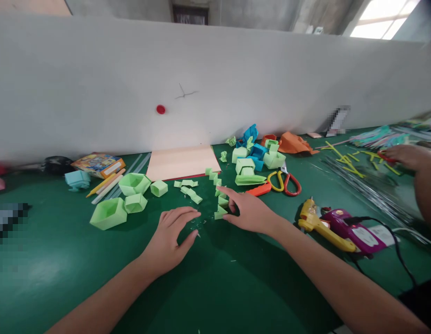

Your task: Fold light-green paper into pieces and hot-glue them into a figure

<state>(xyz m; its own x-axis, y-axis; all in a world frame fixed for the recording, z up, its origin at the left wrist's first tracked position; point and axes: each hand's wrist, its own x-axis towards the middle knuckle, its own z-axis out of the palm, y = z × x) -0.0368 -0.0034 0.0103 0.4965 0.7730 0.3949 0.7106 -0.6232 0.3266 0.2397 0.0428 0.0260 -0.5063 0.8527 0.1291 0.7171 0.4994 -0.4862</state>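
Observation:
My left hand [175, 236] rests over the green table, its fingers curved and thumb apart, with nothing in it. Tiny paper scraps lie by its fingertips. My right hand [250, 211] has thumb and index finger spread at the right edge of a zigzag row of small folded light green paper pieces [221, 202]; the fingertips appear to touch it. Whether the pieces are joined I cannot tell. Between and beyond my hands lie creased green paper strips [191, 195]. Left of these stand folded green paper boxes, a large one [109, 214] and a small one [159, 188] among them.
A pale paper sheet [183, 162] lies against the white partition [107, 88]. To the right are red-and-yellow-handled scissors [292, 184], an orange cutter [260, 189], folded paper shapes [245, 167] and a yellow glue gun [321, 227]. Another person's hand [406, 155] is at far right.

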